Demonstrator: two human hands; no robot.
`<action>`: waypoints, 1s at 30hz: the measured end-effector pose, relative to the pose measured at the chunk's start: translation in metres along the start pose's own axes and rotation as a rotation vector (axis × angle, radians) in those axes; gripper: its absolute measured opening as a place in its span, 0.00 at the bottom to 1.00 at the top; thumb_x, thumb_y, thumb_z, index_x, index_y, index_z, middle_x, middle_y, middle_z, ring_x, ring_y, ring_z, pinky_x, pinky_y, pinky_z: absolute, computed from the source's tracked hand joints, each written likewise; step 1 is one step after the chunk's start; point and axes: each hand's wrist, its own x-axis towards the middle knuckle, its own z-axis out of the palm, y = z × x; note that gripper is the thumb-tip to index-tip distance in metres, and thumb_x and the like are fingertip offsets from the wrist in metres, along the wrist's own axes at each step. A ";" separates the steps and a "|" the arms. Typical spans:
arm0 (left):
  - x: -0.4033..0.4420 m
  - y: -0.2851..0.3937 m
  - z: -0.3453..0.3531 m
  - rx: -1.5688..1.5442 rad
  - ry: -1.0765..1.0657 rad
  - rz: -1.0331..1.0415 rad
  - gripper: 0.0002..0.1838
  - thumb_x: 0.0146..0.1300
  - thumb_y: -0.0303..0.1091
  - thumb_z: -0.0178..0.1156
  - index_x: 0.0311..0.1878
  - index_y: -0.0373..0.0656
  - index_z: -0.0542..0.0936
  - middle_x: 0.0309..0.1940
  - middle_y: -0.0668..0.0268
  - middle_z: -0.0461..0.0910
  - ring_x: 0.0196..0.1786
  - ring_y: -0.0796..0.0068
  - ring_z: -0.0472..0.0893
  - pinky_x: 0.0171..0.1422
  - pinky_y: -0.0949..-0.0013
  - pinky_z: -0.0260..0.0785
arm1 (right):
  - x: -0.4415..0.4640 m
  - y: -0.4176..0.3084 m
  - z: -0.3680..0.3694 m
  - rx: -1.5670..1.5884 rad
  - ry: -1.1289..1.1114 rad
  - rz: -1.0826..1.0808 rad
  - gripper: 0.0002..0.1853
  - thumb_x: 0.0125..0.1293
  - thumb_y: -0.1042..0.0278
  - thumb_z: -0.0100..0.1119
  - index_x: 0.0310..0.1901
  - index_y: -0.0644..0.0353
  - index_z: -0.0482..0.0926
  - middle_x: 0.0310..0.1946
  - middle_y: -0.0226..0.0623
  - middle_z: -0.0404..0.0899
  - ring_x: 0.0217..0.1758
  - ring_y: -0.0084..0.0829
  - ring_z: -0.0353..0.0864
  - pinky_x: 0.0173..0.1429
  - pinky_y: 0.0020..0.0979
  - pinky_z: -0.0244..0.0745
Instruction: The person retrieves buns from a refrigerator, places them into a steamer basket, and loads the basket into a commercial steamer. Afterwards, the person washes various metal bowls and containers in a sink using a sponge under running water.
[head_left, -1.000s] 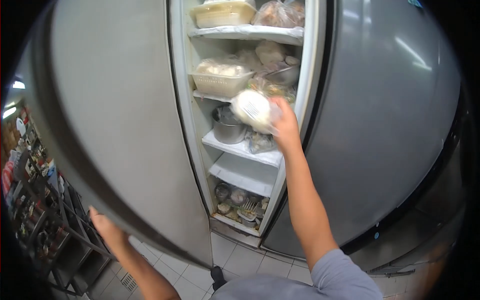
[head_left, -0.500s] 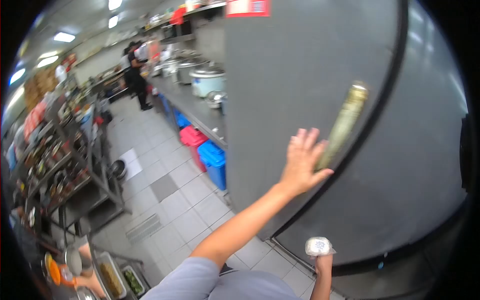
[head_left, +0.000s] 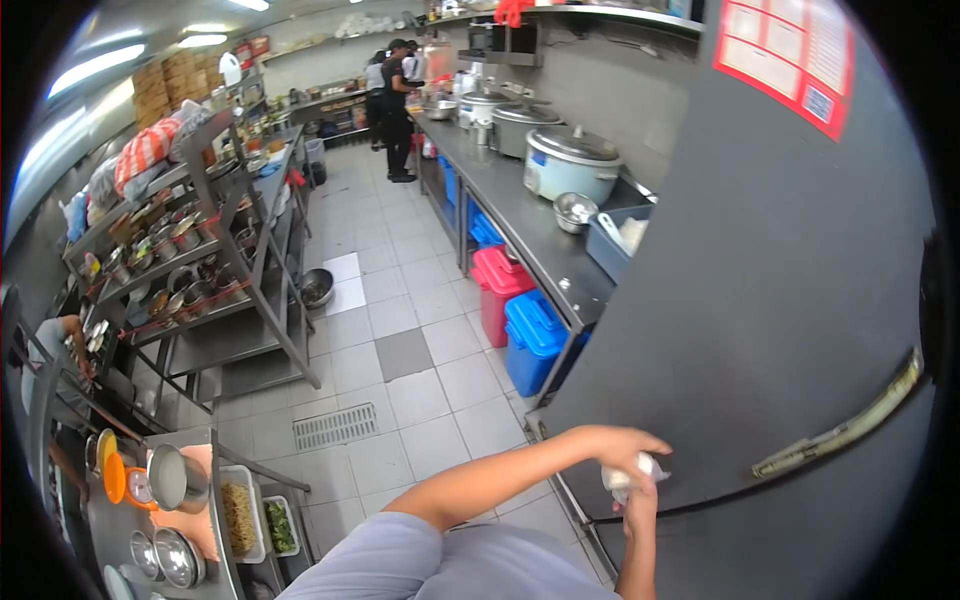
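Note:
A small white package in clear plastic is between my two hands, low in front of the grey door. From below, my right hand is closed around it. My left hand comes over its top, with fingers bent down onto it and partly hiding it; some fingertips are out of sight. The large grey door stands beside both hands, its long worn handle to their right and apart from them.
A steel counter with rice cookers runs ahead on the right, above pink and blue bins. At left are a pot-filled rack and a prep table. Co-workers stand far ahead; another person is at left.
My left hand has left the door beside the handle and come down to the package in my right hand. The view has turned left, showing more of the counter and aisle.

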 end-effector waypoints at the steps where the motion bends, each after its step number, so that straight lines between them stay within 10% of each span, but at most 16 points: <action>1: -0.032 -0.024 -0.003 -0.152 0.082 -0.053 0.46 0.55 0.54 0.72 0.71 0.38 0.65 0.68 0.48 0.68 0.71 0.54 0.67 0.73 0.59 0.61 | 0.013 -0.003 0.024 -0.097 -0.080 0.020 0.10 0.70 0.71 0.49 0.48 0.61 0.78 0.32 0.32 0.81 0.26 0.22 0.77 0.21 0.25 0.68; 13: -0.303 -0.208 -0.098 -0.864 1.087 -0.427 0.35 0.56 0.39 0.74 0.63 0.41 0.68 0.49 0.62 0.78 0.50 0.72 0.80 0.50 0.66 0.75 | 0.160 0.009 0.336 -0.473 -0.816 -0.025 0.05 0.63 0.73 0.66 0.38 0.62 0.79 0.31 0.27 0.80 0.32 0.16 0.74 0.36 0.22 0.70; 18: -0.393 -0.284 -0.193 -1.137 1.558 -0.277 0.25 0.63 0.36 0.66 0.59 0.43 0.67 0.45 0.62 0.79 0.43 0.69 0.83 0.34 0.60 0.81 | 0.278 -0.001 0.447 -0.400 -0.676 -0.120 0.05 0.66 0.70 0.64 0.35 0.58 0.78 0.26 0.22 0.76 0.27 0.12 0.70 0.30 0.20 0.66; 25: -0.483 -0.376 -0.370 -1.175 1.756 -0.094 0.25 0.69 0.56 0.56 0.60 0.50 0.72 0.47 0.65 0.81 0.45 0.68 0.83 0.36 0.61 0.82 | 0.448 -0.024 0.593 -0.090 -0.695 -0.193 0.14 0.72 0.70 0.56 0.57 0.63 0.78 0.34 0.30 0.82 0.32 0.17 0.75 0.40 0.20 0.72; 30: -0.504 -0.436 -0.476 -1.223 1.695 -0.024 0.31 0.70 0.66 0.45 0.62 0.52 0.73 0.50 0.65 0.81 0.50 0.66 0.83 0.41 0.57 0.83 | 0.487 -0.059 0.738 -0.349 -0.953 -0.361 0.12 0.69 0.75 0.57 0.52 0.62 0.82 0.48 0.35 0.84 0.52 0.26 0.80 0.53 0.28 0.76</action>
